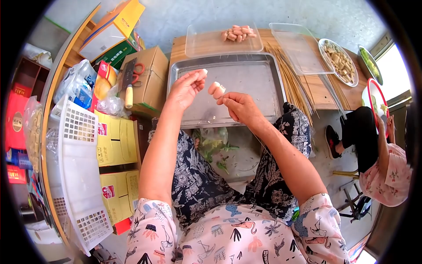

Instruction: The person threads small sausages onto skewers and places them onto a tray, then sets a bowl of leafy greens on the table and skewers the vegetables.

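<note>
Over the metal tray [228, 75], my left hand [187, 88] pinches a small pale pink piece [202, 71] between thumb and fingertips. To its right, my right hand [241, 107] is closed on a thin skewer, whose shaft shows below the hand. Pink pieces [215, 89] sit on the skewer just above my right fingers, with a paler piece beside them. The two hands are apart. Behind the metal tray, more pink pieces [238, 33] lie heaped in a clear plastic tray [198, 40].
Bare skewers [290, 75] lie right of the metal tray, near an empty clear tray [294, 44] and a plate of beige chunks [338, 61]. A cleaver [129, 79] and red scissors [137, 74] rest on a cardboard box [151, 75]. Another person [387, 171] sits at the right.
</note>
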The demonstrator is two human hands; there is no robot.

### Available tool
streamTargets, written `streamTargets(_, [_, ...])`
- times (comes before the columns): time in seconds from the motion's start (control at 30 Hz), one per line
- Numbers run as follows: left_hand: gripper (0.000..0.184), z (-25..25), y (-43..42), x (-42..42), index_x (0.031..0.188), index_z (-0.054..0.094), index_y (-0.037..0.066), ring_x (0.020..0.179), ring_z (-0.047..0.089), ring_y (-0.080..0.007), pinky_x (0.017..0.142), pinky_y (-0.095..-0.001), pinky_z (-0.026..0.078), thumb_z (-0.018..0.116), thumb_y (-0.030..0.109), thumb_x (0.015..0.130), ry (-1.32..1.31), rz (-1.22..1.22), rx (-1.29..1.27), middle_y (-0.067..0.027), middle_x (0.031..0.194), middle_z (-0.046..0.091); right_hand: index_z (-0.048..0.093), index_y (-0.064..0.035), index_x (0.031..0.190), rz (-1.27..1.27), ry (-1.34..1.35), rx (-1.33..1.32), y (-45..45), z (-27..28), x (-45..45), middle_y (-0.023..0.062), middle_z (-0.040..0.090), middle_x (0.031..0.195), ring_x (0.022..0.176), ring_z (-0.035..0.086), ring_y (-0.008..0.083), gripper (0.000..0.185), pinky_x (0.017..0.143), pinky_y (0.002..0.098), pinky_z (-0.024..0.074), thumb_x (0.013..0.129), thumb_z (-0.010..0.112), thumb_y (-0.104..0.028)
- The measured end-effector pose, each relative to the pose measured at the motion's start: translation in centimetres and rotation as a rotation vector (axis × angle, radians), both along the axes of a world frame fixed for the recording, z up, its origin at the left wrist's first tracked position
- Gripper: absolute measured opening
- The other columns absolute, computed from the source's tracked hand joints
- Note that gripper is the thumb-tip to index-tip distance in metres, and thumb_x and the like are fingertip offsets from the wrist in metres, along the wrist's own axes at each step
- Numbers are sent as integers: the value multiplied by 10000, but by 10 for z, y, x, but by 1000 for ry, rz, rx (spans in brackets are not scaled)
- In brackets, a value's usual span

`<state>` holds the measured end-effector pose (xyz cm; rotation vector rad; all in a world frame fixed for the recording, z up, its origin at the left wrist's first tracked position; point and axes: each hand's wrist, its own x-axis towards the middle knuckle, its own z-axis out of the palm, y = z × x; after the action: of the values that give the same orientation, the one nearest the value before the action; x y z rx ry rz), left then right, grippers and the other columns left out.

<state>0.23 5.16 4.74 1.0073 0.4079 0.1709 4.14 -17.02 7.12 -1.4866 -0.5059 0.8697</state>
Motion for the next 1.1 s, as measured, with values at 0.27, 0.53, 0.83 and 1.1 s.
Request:
streamTargets(0.27, [212, -1, 0, -1, 1053, 607, 2, 827, 596, -136, 769, -262, 490, 581, 124, 881, -3, 3, -8, -82, 982, 644, 643, -32, 887, -11, -22, 22, 1, -6, 0, -19, 443, 500, 420, 398, 56, 179, 404, 225, 305, 899, 508, -148])
streamTargets(0.53, [210, 0, -1, -1, 1051, 607, 3, 831, 594, -134, 774, -262, 490, 581, 123, 880, -6, -8, -7, -80, 987, 645, 637, -58, 924, 2, -36, -11, 1, -2, -1, -47, 408, 509, 428, 342, 31, 192, 412, 201, 253, 916, 482, -171])
streamTargets(0.83, [221, 0, 0, -1, 1044, 614, 6, 835, 593, -134, 779, -259, 484, 617, 123, 857, -25, -54, -63, -76, 982, 648, 644, -29, 879, -21, -20, 4, 1, -2, -1, -12, 448, 495, 414, 404, 63, 181, 401, 227, 311, 899, 503, -141])
streamTargets(1.1, [263, 3, -1, -2, 1070, 606, 39, 870, 562, -126, 831, -270, 463, 652, 131, 828, -22, -148, -94, -32, 977, 620, 631, -31, 869, -25, -17, 27, 2, 1, -2, -14, 445, 497, 414, 398, 61, 175, 399, 227, 305, 902, 493, -134])
